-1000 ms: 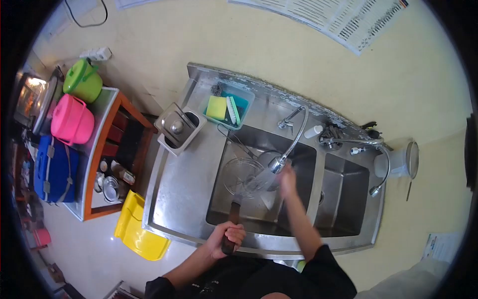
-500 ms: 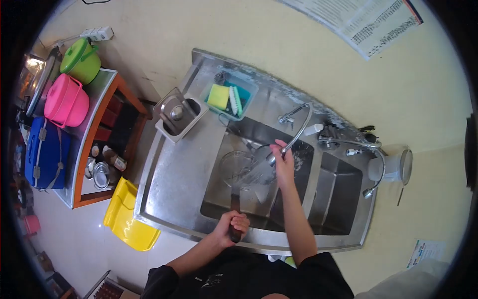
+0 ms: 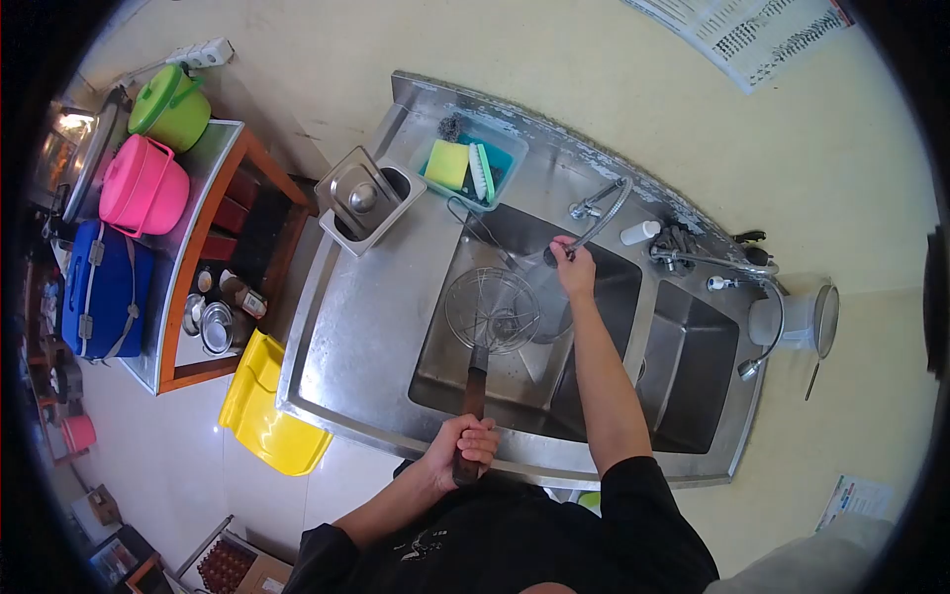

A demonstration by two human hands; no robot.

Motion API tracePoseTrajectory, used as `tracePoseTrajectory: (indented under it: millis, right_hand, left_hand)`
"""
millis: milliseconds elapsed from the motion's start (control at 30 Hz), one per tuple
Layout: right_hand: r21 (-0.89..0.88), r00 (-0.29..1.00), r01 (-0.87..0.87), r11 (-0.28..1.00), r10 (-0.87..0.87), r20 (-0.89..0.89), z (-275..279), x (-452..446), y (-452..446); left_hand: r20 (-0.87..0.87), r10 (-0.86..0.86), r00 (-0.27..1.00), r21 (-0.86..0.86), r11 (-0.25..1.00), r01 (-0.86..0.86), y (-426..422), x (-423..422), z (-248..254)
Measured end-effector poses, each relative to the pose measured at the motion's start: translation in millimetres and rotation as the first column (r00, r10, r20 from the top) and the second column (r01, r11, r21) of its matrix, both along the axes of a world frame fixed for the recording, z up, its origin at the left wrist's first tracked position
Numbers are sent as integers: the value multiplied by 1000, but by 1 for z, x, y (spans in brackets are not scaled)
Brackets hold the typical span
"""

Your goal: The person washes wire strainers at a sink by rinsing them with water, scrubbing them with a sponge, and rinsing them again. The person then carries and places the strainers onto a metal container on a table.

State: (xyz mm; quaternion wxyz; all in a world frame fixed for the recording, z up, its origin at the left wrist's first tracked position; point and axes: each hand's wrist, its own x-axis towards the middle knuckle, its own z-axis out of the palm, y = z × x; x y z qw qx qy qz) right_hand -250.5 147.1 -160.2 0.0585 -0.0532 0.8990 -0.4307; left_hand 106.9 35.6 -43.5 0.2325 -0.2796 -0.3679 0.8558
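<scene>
A round wire skimmer [image 3: 492, 310] sits over the left sink basin [image 3: 445, 381], near the middle of the frame, its dark wooden handle [image 3: 475, 391] pointing down toward the lower edge. The left hand [image 3: 463, 443] has its fingers wrapped tight around the handle's lower part, at the front rim of the sink. Above and to the right of the basket, the right hand [image 3: 571, 262] has its fingers clamped on the outlet end of a flexible-neck faucet [image 3: 621, 208].

A thin wire-handled utensil [image 3: 480, 228] leans at the basin's upper left corner. Right of this basin lies the narrower right basin [image 3: 693, 381], with a second flexible-neck faucet [image 3: 783, 312] along its right side. A white bottle [image 3: 640, 233] is near the first faucet's base.

Left of centre toward the top, a plastic tub [image 3: 510, 156] holds a yellow sponge [image 3: 447, 163] and a green-and-white brush [image 3: 482, 173]. Beside it, further left, a steel food pan [image 3: 381, 238] carries a tilted steel lid [image 3: 356, 193]. At the upper left, a pink cooler jug [image 3: 148, 188] stands between a green one [image 3: 170, 109] and a blue cooler box [image 3: 107, 292].
</scene>
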Motion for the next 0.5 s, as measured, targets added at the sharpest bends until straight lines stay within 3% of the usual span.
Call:
tracePoseTrajectory:
  millis: [100, 200, 400, 500]
  right_hand:
    - [-115, 995, -97, 989, 99, 11, 4, 11, -10]
    - [-158, 996, -60, 986, 70, 59, 9, 17, -14]
    - [-226, 971, -183, 957, 212, 111, 17, 21, 0]
    - [-177, 951, -231, 957, 260, 168, 29, 24, 22]
  left_hand:
    - [-13, -14, 1000, 5, 1000, 14, 4, 7, 0]
    - [-17, -49, 999, 16, 999, 49, 10, 15, -2]
    - [-88, -126, 988, -7, 992, 126, 9, 16, -20]
    - [-141, -180, 974, -63, 983, 172, 8, 6, -42]
